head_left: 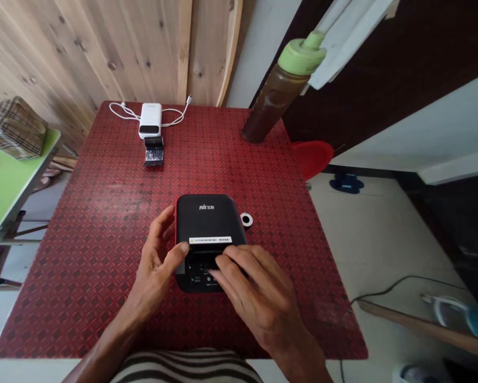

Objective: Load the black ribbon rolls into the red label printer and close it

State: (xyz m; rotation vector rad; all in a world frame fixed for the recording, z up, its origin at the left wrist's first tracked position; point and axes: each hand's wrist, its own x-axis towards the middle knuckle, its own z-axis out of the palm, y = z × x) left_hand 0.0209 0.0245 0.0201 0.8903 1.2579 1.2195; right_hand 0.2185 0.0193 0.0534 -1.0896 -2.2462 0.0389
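Observation:
A flat black box-shaped device (207, 221) with rounded corners lies on the table in front of me. It bears white lettering and a white warning label (210, 240); below the label is a dark recess (201, 261) with small markings. My left hand (154, 260) holds the device's left side, thumb on top near the label's end, fingers along the edge. My right hand (258, 290) is closed, its fingertips bent together at the recess; whatever they pinch is hidden. Against the device's right side is a small white ring-shaped item (246, 219) with a black centre.
On the red patterned table (115, 223) stand a white power bank (150, 119) with a cable, a black shiny roll (154, 153) and a tall brown bottle (276, 98) with a green lid. A red stool (312, 159) is beyond the right edge, a green table (19, 181) at left.

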